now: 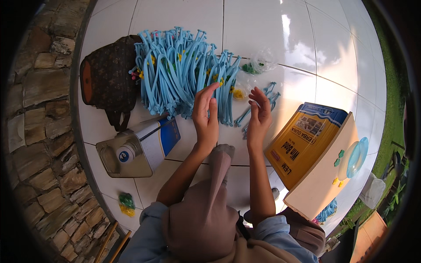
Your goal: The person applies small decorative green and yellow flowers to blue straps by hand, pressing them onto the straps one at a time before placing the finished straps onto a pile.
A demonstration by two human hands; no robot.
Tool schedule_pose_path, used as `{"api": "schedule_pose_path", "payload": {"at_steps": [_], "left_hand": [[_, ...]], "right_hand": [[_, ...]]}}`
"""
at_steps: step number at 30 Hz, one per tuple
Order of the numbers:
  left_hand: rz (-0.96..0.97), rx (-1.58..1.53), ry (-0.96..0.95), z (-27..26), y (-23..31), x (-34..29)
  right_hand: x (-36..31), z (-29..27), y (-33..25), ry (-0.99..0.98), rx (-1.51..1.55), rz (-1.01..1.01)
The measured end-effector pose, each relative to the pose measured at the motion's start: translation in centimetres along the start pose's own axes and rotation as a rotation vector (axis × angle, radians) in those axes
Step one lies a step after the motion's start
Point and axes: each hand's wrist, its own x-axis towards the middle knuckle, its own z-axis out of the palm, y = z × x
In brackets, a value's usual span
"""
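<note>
My left hand (207, 113) is raised with its fingers stretched out, in front of the near right side of a big pile of long light-blue plastic pieces (169, 76) with knobbed ends. My right hand (259, 120) faces it, palm inward, fingers apart and slightly curved. Nothing shows in either hand, and a gap lies between them. Small yellow and green bits dot the pile. Beyond my right hand lie a few loose blue pieces (273, 97), partly hidden by it. Clear plastic bags with yellow parts (238, 94) and green parts (250, 68) rest beside the pile.
A brown backpack (109, 70) lies left of the pile, and a metal can (147, 147) stands nearer. At right, a yellow-and-blue can (302, 140) adjoins a pale board (322, 175) carrying a blue-rimmed bowl (357, 158). Green and yellow packets (126, 204) lie lower left on the tiles.
</note>
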Motion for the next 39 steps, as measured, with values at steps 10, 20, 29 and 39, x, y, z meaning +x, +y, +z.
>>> {"api": "schedule_pose_path", "payload": {"at_steps": [10, 20, 29, 39], "left_hand": [[0.035, 0.526, -0.526, 8.0, -7.7, -5.4], [0.026, 0.347, -0.498, 8.5, -4.1, -5.2], [0.311, 0.212, -0.455, 6.7, 6.0, -4.0], [0.817, 0.294, -0.639, 5.8, 23.6, -1.4]], "right_hand": [[-3.0, -5.1, 8.7, 0.285, -0.545, 0.132], [-3.4, -4.5, 4.0, 0.428, -0.298, 0.108], [-7.1, -6.6, -12.4, 0.206, -0.193, -0.18], [-12.3, -14.8, -31.4, -0.106, -0.516, -0.489]]}}
